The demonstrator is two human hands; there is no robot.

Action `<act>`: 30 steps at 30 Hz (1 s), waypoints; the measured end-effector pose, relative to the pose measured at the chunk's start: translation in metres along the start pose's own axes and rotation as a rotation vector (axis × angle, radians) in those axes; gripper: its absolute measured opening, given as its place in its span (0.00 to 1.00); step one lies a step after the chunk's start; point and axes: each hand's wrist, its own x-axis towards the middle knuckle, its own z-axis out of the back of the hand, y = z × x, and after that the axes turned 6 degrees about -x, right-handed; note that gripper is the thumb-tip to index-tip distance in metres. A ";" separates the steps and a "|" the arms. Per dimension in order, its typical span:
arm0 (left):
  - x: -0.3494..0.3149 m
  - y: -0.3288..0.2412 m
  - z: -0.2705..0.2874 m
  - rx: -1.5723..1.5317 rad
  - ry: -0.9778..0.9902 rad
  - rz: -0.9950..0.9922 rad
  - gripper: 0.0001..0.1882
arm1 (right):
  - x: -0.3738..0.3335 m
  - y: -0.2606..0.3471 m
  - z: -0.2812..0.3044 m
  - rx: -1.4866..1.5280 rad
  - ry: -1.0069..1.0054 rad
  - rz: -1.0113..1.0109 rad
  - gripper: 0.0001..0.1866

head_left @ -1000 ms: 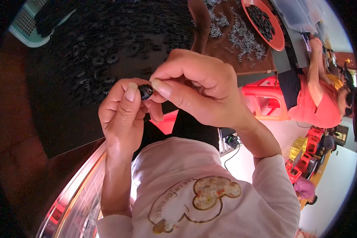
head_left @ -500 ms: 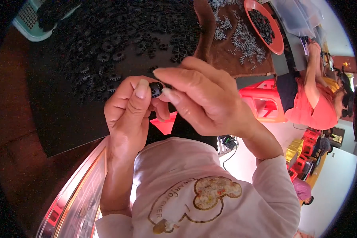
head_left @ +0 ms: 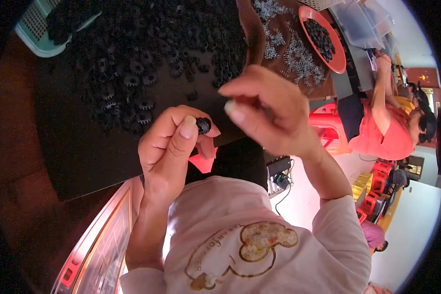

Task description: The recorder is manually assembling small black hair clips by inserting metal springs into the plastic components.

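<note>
Between the thumb and fingers of my left hand (head_left: 167,144) is a small black claw hair clip (head_left: 204,126), held above the near edge of the dark table. Part of the clip is hidden by the fingertips. To its right, my right hand (head_left: 274,110) is apart from the clip, thumb and forefinger spread with nothing visible between them. Beyond both hands lies a wide pile of black toothed clip pieces (head_left: 142,59). Small silvery springs (head_left: 299,61) are scattered on a brown cloth (head_left: 254,32) at the far right.
An orange-red plate (head_left: 339,66) of black pieces stands beside the springs. A pale green basket (head_left: 39,46) sits at the far left. Clear plastic bins (head_left: 360,24) are at the back right. Near a red stool (head_left: 335,139), another person (head_left: 384,127) works on the right.
My right hand has pulled away from the clip toward the right, and its fingers have parted. My left hand, still holding the clip, has shifted slightly right and nearer.
</note>
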 end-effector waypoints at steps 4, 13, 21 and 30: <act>0.002 0.001 0.004 0.037 0.073 -0.002 0.15 | 0.012 -0.030 0.002 -0.143 -0.029 -0.008 0.04; 0.001 0.000 0.003 0.051 0.045 -0.013 0.14 | 0.047 -0.037 -0.009 -0.577 0.273 0.033 0.06; 0.003 0.002 0.005 0.070 0.073 -0.049 0.14 | 0.054 -0.035 -0.014 -0.697 0.351 0.030 0.08; 0.000 0.000 0.004 0.034 0.028 0.013 0.14 | 0.033 -0.023 -0.004 -0.339 0.161 -0.027 0.07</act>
